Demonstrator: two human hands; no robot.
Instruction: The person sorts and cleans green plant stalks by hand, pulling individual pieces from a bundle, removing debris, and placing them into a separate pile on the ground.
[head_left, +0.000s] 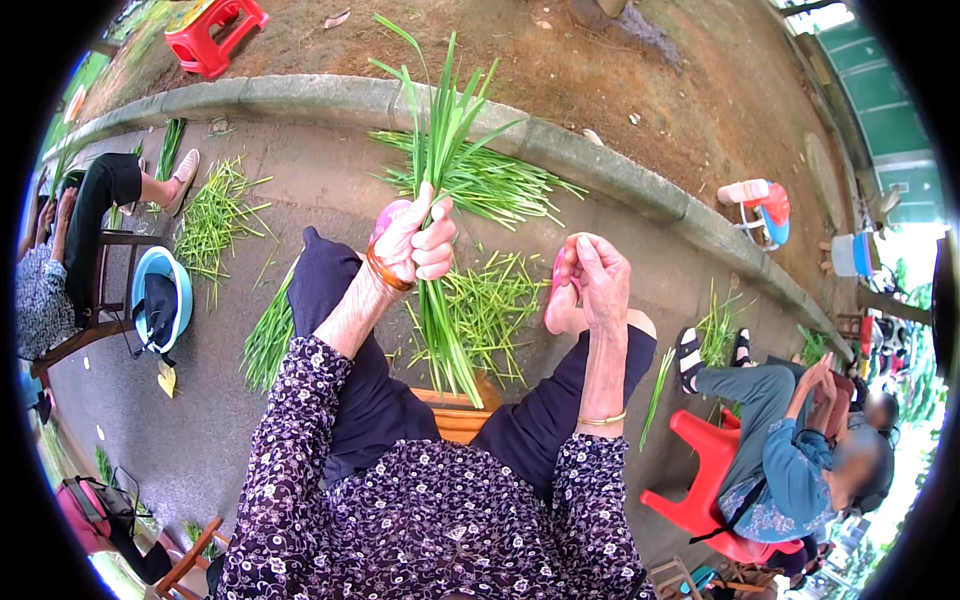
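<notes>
My left hand is closed around a bundle of long green strap-like leaves, held upright above my lap. The leaf tips fan out above the fist and the cut-looking lower ends hang below it. To the right, my right hand is raised above my right foot, thumb and fingertips pressed together; nothing shows between them. Under the bundle, a loose heap of short green-yellow stalks lies on the pavement. Beyond it, a pile of long green leaves rests by the kerb. Another bunch lies beside my left knee.
A stone kerb curves across ahead, with bare soil beyond. A blue basin holding a black bag stands left. Seated people are at both sides, one on a red plastic stool. Another red stool stands past the kerb.
</notes>
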